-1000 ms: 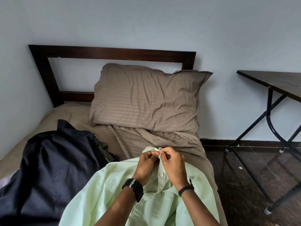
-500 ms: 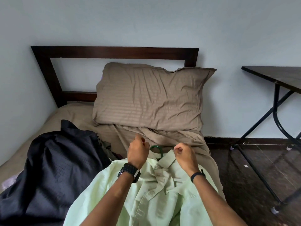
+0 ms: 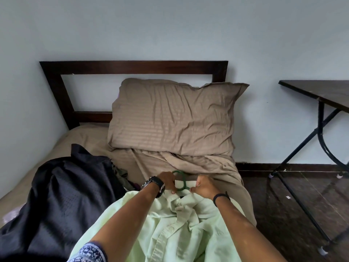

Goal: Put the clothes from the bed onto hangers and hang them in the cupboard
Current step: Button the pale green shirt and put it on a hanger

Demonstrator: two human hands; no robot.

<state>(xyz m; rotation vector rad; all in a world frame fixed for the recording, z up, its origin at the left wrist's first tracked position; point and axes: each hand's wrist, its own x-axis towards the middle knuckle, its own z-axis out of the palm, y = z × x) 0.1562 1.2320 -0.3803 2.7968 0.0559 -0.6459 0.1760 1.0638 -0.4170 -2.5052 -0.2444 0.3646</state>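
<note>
Both hands moved to the hook: left hand point(image 3: 168, 181) and right hand point(image 3: 204, 187) pinch pale-green shirt point(image 3: 181, 227) collar.

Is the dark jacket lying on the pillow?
No, the dark jacket lies on the sheet left of the pillow, clear of it.

Bare forearms, a chunky black watch point(image 3: 156, 184) strapped just behind the left hand point(image 3: 168, 181), a thin black band point(image 3: 220, 197) behind the right hand point(image 3: 204, 187), blue patterned sleeve point(image 3: 88, 252) up the left arm.
</note>
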